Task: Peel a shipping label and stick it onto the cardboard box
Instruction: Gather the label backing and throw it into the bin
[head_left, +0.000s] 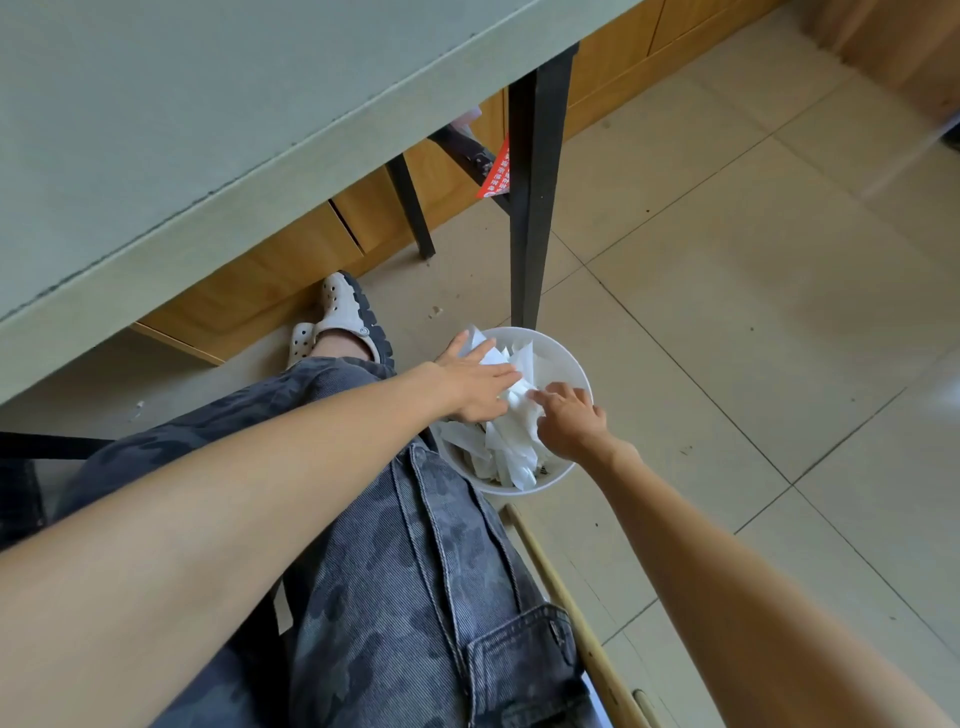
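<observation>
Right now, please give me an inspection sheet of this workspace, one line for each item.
Surface: grey table top bare where visible; tiled floor with small specks.
Job's things: no label or cardboard box seen.
Clutter: white bin on the floor beside a black table leg, heaped with white paper scraps.
Grippers: left hand lies flat on the scraps; right hand touches them with its fingertips; whether either grips paper is not clear.
Cables: nothing seen.
Surroundings: wooden cabinets, a red sign, a wooden stick on the floor, the person's clogs.
</observation>
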